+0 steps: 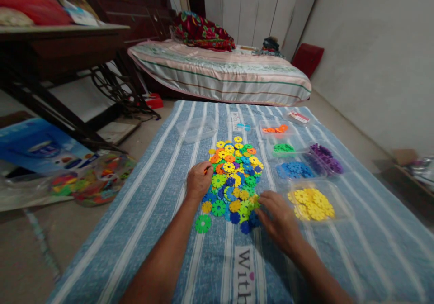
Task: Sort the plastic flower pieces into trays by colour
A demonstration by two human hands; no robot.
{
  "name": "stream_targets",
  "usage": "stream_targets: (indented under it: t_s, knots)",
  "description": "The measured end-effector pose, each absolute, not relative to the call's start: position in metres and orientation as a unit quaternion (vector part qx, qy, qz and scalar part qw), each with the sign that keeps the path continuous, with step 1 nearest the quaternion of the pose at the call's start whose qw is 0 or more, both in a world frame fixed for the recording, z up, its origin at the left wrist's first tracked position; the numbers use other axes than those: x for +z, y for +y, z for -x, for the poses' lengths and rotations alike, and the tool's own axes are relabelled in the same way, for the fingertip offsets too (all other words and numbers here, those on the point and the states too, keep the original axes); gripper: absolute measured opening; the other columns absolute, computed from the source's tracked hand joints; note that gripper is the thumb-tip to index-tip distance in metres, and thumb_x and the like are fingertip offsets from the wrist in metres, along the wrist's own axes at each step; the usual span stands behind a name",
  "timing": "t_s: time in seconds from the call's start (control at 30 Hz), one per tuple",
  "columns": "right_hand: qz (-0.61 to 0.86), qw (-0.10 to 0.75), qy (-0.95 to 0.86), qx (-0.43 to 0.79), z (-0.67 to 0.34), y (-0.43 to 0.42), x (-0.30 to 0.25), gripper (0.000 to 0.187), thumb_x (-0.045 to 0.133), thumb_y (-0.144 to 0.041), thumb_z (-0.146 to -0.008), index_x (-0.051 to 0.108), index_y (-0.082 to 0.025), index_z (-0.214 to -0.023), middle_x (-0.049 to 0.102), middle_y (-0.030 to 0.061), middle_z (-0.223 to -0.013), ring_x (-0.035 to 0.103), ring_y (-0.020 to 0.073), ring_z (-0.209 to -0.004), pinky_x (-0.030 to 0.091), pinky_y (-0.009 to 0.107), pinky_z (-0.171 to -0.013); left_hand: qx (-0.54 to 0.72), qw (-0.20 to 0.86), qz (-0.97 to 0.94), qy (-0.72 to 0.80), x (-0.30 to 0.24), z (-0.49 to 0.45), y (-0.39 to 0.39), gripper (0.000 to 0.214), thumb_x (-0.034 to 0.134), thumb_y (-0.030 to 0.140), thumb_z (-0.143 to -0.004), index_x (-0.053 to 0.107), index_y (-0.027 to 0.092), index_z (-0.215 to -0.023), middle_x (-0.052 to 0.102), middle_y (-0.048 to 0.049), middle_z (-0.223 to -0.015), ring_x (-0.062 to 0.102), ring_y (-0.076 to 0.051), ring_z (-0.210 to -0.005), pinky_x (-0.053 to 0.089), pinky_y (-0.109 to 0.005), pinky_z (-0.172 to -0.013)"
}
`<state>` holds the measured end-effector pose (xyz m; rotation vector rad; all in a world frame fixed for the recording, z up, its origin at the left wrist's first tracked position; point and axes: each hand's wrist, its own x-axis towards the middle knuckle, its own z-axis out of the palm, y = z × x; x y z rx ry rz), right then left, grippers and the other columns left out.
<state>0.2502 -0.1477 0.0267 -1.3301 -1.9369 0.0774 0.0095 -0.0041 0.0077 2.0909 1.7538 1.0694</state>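
A loose pile of flower-shaped plastic discs, in yellow, green, blue, orange and purple, lies on the striped blue cloth. At the pile's left edge is my left hand, its fingers curled in; a bit of orange, seemingly a disc, shows at the fingertips. My right hand reaches to the pile's right edge, thumb and fingers apart, close to a yellow disc. Whether it touches that disc cannot be made out. One green disc sits at the pile's near left.
On the right, clear tubs hold yellow discs, blue discs, purple discs, green discs and orange discs. A clear tub stands far left, near light-blue pieces. Beyond are a bed and sewing-machine table.
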Motion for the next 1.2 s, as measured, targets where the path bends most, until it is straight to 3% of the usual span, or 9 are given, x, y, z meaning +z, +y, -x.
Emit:
stream_targets:
  t_s: [0.1,0.23,0.57,0.8,1.0,1.1,1.2]
  knots:
    - [0.533,0.348,-0.770,0.052,-0.247,-0.156,0.015,0.032,0.061,-0.028,-0.083,0.060,-0.021,-0.114,0.061,0.0141,-0.119,0.055,0.0305,-0.116,0.050,0.051,-0.095,0.365,0.104,-0.707,0.596,0.008,-0.009,-0.005,0.020,0.047,0.024,-0.082,0.068,0.022,-0.080,0.072,-0.0037,-0.094,0.065,-0.019,-0.091,0.048,-0.031,-0.088]
    - [0.540,0.316,-0.777,0.068,-0.249,-0.162,0.007,0.032,0.064,-0.030,-0.080,0.062,-0.019,-0.111,0.057,0.0165,-0.125,0.053,0.0331,-0.118,0.049,0.053,-0.096,0.367,0.104,-0.709,0.593,0.007,-0.009,-0.004,0.021,0.047,0.025,-0.082,0.067,0.022,-0.081,0.072,-0.0042,-0.094,0.065,-0.020,-0.091,0.049,-0.031,-0.086]
    - [0.557,0.325,-0.760,0.087,-0.258,-0.167,-0.003,0.039,0.066,-0.031,-0.079,0.061,-0.018,-0.116,0.055,0.0169,-0.129,0.050,0.0340,-0.122,0.046,0.053,-0.100,0.368,0.106,-0.705,0.597,0.008,-0.010,-0.003,0.020,0.048,0.024,-0.081,0.067,0.021,-0.081,0.072,-0.0047,-0.095,0.065,-0.020,-0.092,0.049,-0.031,-0.088]
    - [0.572,0.306,-0.755,0.095,-0.261,-0.169,-0.002,0.032,0.064,-0.032,-0.079,0.065,-0.017,-0.107,0.055,0.0171,-0.129,0.050,0.0339,-0.122,0.046,0.053,-0.099,0.367,0.105,-0.705,0.598,0.010,-0.010,-0.004,0.021,0.047,0.025,-0.081,0.068,0.021,-0.080,0.072,-0.0037,-0.093,0.065,-0.019,-0.090,0.048,-0.029,-0.086]
    - [0.543,0.284,-0.783,0.103,-0.260,-0.167,0.013,0.031,0.063,-0.031,-0.081,0.062,-0.019,-0.109,0.060,0.0134,-0.123,0.054,0.0289,-0.118,0.048,0.046,-0.099,0.369,0.103,-0.707,0.594,0.009,-0.010,-0.003,0.023,0.046,0.026,-0.080,0.068,0.021,-0.079,0.072,-0.0039,-0.091,0.065,-0.019,-0.089,0.049,-0.030,-0.085]
    - [0.542,0.314,-0.779,0.038,-0.271,-0.155,0.028,0.032,0.058,-0.031,-0.086,0.059,-0.018,-0.115,0.060,0.0135,-0.123,0.054,0.0268,-0.118,0.049,0.044,-0.098,0.373,0.105,-0.706,0.593,0.009,-0.009,-0.002,0.024,0.045,0.029,-0.081,0.067,0.021,-0.080,0.072,-0.0043,-0.091,0.065,-0.020,-0.089,0.049,-0.031,-0.086]
    - [0.629,0.365,-0.672,-0.138,-0.288,-0.138,0.048,0.040,0.056,-0.034,-0.088,0.054,-0.013,-0.123,0.057,0.0193,-0.124,0.049,0.0329,-0.123,0.043,0.053,-0.101,0.373,0.106,-0.703,0.596,0.011,-0.008,-0.002,0.023,0.045,0.029,-0.081,0.067,0.021,-0.079,0.072,-0.0038,-0.090,0.065,-0.020,-0.089,0.049,-0.030,-0.085]
